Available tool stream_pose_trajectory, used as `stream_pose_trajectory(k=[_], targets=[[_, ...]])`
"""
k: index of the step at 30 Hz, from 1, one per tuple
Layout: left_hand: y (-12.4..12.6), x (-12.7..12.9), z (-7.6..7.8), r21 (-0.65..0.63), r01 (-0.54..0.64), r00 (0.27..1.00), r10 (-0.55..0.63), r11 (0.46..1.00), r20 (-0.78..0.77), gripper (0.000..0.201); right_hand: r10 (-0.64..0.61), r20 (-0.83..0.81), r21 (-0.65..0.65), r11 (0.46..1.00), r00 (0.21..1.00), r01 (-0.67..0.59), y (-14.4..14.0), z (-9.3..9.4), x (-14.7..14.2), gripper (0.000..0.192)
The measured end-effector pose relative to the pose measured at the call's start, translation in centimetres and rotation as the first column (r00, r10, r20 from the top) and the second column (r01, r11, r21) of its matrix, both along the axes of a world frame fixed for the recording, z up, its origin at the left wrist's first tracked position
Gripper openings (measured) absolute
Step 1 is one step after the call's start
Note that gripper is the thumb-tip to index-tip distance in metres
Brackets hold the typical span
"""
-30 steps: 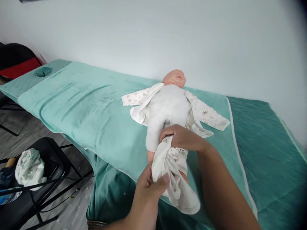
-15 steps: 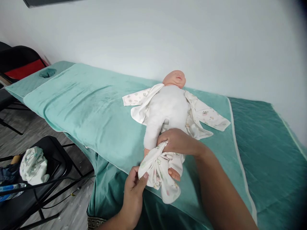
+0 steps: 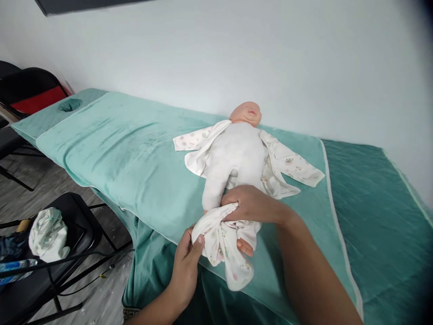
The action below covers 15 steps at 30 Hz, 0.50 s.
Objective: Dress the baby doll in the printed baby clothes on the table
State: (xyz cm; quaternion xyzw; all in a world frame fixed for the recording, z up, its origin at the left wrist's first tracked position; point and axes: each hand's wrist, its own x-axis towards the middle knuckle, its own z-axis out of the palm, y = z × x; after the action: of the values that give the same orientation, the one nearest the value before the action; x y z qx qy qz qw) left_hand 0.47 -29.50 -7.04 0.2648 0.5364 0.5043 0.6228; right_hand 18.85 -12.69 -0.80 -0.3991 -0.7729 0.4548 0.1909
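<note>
A baby doll (image 3: 237,149) with a white cloth body lies on its back, head toward the wall. Its arms are in an open printed baby shirt (image 3: 292,162) spread to both sides. Bunched around the lower legs is a pair of white printed baby pants (image 3: 230,243). My left hand (image 3: 187,259) pinches the pants' edge at the doll's foot on the left, which the cloth hides. Between the doll's legs, my right hand (image 3: 245,203) grips the waistband, its fingertips partly hidden. The other bare foot (image 3: 244,247) sticks out of the cloth.
The doll rests on a massage bed (image 3: 135,149) with a green cover and a face hole (image 3: 70,105). A white wall (image 3: 270,54) stands behind. At the lower left, a black chair (image 3: 81,216) bears a crumpled white cloth (image 3: 49,234) and a bottle (image 3: 18,266).
My left hand has shifted slightly left and up with the pants' edge, drawing the cloth over the doll's foot on the left. My right hand stays nearly in place.
</note>
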Motion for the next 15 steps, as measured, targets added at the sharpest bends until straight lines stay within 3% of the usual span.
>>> stream_pose_trajectory(k=[3, 7, 11, 15], targets=[[0.4, 0.0, -1.0, -0.005, -0.015, 0.997, 0.015, 1.000, 0.078, 0.024, 0.186, 0.220, 0.048, 0.978, 0.958, -0.201, 0.2, 0.2, -0.1, 0.025], [1.4, -0.2, -1.4, 0.031, -0.005, 0.997, 0.002, 1.000, 0.083, 0.026, 0.188, 0.300, 0.034, 0.978, 0.935, -0.207, 0.3, 0.4, 0.0, 0.033], [3.2, -1.0, -0.5, 0.132, 0.110, 0.986, -0.092, 0.985, -0.141, 0.031, 0.189, 0.263, 0.004, 0.980, 0.946, -0.197, 0.2, 0.8, 0.2, 0.035], [5.6, -2.0, 0.2, 0.194, 0.217, 0.904, -0.122, 0.957, -0.410, 0.034, 0.158, 0.317, 0.007, 0.986, 0.935, -0.169, 0.2, 0.8, 0.2, 0.041]])
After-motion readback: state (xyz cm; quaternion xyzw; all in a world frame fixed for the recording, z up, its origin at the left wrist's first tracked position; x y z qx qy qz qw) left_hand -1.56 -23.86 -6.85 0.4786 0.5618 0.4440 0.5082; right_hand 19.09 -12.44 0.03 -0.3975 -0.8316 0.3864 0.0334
